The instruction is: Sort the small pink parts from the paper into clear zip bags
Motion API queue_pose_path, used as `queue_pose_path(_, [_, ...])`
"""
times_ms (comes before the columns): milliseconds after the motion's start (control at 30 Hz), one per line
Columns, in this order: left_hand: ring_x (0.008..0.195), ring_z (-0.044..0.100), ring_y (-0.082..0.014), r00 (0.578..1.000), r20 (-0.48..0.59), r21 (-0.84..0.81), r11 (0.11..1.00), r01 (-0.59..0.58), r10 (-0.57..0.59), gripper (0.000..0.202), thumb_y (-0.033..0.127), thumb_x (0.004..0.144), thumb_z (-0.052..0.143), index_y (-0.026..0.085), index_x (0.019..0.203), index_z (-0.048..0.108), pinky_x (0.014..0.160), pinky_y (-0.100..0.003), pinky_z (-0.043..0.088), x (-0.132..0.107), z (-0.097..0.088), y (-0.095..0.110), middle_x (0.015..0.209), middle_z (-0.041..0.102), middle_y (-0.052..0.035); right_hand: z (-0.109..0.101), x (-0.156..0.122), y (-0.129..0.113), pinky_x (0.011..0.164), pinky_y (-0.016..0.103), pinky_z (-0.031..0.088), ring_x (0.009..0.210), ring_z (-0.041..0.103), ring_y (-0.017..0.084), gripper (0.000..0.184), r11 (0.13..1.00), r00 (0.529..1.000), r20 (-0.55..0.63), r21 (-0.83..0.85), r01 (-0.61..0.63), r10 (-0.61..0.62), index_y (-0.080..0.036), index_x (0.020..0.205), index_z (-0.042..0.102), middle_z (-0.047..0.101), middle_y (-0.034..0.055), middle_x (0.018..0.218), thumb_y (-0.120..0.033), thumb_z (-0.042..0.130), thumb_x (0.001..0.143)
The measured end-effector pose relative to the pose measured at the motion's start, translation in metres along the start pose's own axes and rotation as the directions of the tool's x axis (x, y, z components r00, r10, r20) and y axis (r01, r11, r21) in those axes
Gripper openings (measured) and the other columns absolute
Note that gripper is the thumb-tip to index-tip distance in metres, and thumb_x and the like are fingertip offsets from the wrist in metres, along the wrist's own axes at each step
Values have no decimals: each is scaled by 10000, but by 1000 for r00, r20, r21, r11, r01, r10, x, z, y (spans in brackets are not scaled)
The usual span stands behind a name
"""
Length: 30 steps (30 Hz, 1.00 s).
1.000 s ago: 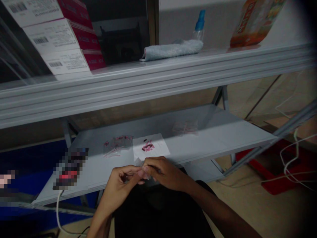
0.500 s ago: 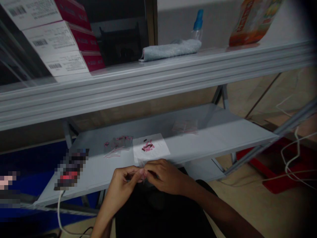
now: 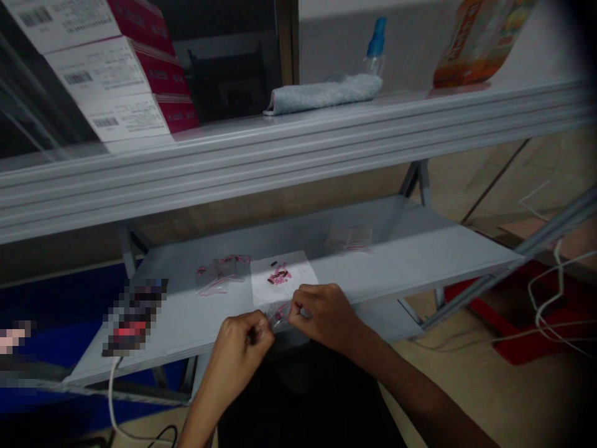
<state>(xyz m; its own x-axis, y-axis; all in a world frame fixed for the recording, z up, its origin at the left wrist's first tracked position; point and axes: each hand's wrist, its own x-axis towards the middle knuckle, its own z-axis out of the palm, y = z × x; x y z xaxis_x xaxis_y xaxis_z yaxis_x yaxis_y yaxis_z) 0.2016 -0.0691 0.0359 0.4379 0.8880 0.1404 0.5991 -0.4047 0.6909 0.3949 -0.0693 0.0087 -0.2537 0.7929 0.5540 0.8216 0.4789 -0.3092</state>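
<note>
Between my two hands, at the shelf's front edge, is a small clear plastic bag [image 3: 278, 315] with a few pink and dark bits inside. My left hand [image 3: 246, 341] is closed on the bag's left side, fingers curled in a pinch. Its right side is pinched by my right hand [image 3: 321, 314]. Just beyond lies a white paper sheet [image 3: 261, 289] bearing a loose pile of small pink pieces [image 3: 282, 278] and several dark capsule-like pieces. To the left of the paper, filled clear bags [image 3: 224, 270] with similar contents overlap one another.
A stack of flat clear bags [image 3: 349, 238] lies right of the paper on the grey lower shelf [image 3: 410, 242]. A blurred dark and red object [image 3: 135, 317] with a white cable is at left. The upper shelf [image 3: 224, 168] holds boxes [image 3: 121, 81], a folded cloth [image 3: 326, 93] and bottles.
My hands have moved apart, and the right one has risen slightly over the paper's corner. The small bag now shows stretched between them.
</note>
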Motion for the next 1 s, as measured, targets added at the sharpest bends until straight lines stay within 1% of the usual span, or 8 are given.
queue_pose_path(167, [555, 501, -121, 999, 8, 22, 998, 52, -52, 255, 185, 836, 470, 168, 589, 529, 558, -221, 325, -1, 5, 4, 547, 529, 28, -8, 5, -4, 650, 259, 374, 644, 580, 149, 133, 981, 985, 157, 166, -103, 77, -182, 916, 626, 655, -1, 734, -246, 626, 799])
queue_pose_path(267, [542, 495, -112, 998, 4, 74, 996, 55, -55, 256, 177, 830, 474, 169, 576, 511, 549, -221, 314, -3, 5, 4, 540, 518, 34, -5, 4, -6, 641, 243, 375, 598, 558, 131, 117, 954, 967, 240, 261, -145, 81, -182, 927, 626, 642, -19, 687, -175, 608, 812])
queue_pose_path(433, [553, 533, -127, 999, -46, 152, 988, 25, -18, 233, 156, 830, 500, 178, 601, 537, 550, -231, 358, -4, 3, 1, 568, 551, 22, -2, 5, 2, 662, 231, 387, 615, 566, 124, 113, 926, 982, 170, 349, -142, 87, -179, 850, 632, 635, -11, 696, -113, 541, 849])
queue_pose_path(500, [777, 626, -185, 978, -184, 151, 986, -71, 99, 62, 202, 841, 567, 174, 810, 612, 712, -279, 470, -3, 2, 2, 806, 655, -38, -4, 7, 2, 653, 231, 387, 598, 556, 121, 118, 918, 983, 132, 361, -167, 127, -180, 833, 634, 624, -14, 679, -127, 533, 862])
queue_pose_path(600, [1265, 497, -302, 920, -257, 189, 949, -253, 296, 609, 334, 780, 731, 180, 1316, 485, 1049, -455, 406, 0, 6, 2, 1348, 541, -157, -8, 9, 0, 615, 221, 389, 546, 532, 108, 119, 872, 977, 111, 440, -213, 183, -186, 796, 627, 574, -39, 600, -159, 543, 876])
queue_pose_path(667, [1367, 403, -320, 913, -205, 220, 925, -309, 353, 798, 365, 764, 764, 211, 1438, 366, 1119, -510, 341, 3, 11, -2, 1465, 451, -159, -7, 10, 0, 576, 213, 392, 510, 519, 99, 120, 817, 973, 110, 528, -231, 204, -189, 795, 624, 544, -52, 563, -197, 551, 890])
queue_pose_path(833, [1238, 545, -294, 900, -288, 255, 932, -256, 326, 483, 328, 839, 711, 241, 1279, 532, 1047, -496, 434, 13, 24, -26, 1241, 647, -103, 4, 12, 10, 490, 201, 428, 455, 548, 97, 112, 641, 956, 170, 712, -286, 238, -191, 888, 637, 560, -56, 561, -295, 595, 893])
queue_pose_path(1000, [1084, 636, -250, 917, -248, 206, 941, -266, 314, 361, 335, 876, 673, 229, 1217, 620, 952, -413, 503, 31, 12, -44, 1157, 687, -87, 20, 21, 38, 434, 198, 450, 452, 584, 104, 216, 537, 940, 199, 779, -324, 278, -177, 949, 632, 656, -13, 664, -380, 581, 897])
